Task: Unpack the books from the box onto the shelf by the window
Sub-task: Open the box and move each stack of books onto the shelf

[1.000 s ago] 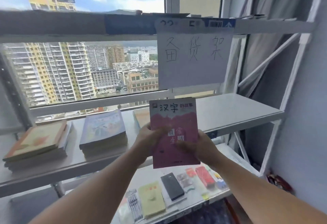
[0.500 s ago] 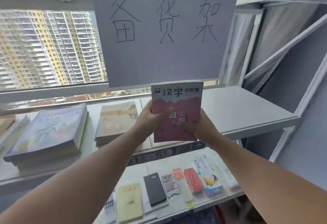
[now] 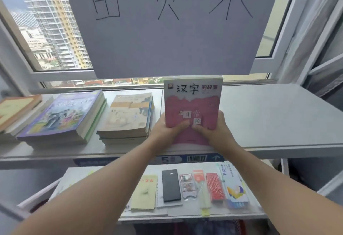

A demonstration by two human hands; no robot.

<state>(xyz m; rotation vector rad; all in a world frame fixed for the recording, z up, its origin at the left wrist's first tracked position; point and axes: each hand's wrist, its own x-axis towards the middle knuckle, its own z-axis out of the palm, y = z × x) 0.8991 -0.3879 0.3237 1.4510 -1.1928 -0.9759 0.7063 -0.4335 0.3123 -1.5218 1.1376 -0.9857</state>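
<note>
Change: the pink book (image 3: 192, 105) and both hands are further over the shelf (image 3: 278, 119) than half a second ago; its near edge now sits at the shelf surface, and the camera is closer.
Paper sign (image 3: 167, 36): large sheet with handwritten characters, hanging above the shelf in front of the window (image 3: 46, 30).
Shelf: grey board below the window, bare on its right half.
Purple stack (image 3: 63, 118): books piled on the left part of the shelf.
Beige stack (image 3: 128, 116): books just left of the pink book, apart from it.
Orange book (image 3: 16, 106): far left, partly cut off.
Pink book: tilted up, cover facing the camera, near the shelf's middle.
Left hand (image 3: 163, 129): closed on the book's lower left edge, thumb on the cover.
Right hand (image 3: 217, 129): closed on the lower right edge, thumb on the cover.
Lower shelf (image 3: 185, 214): holds a black diary (image 3: 170, 185) and small packets.
</note>
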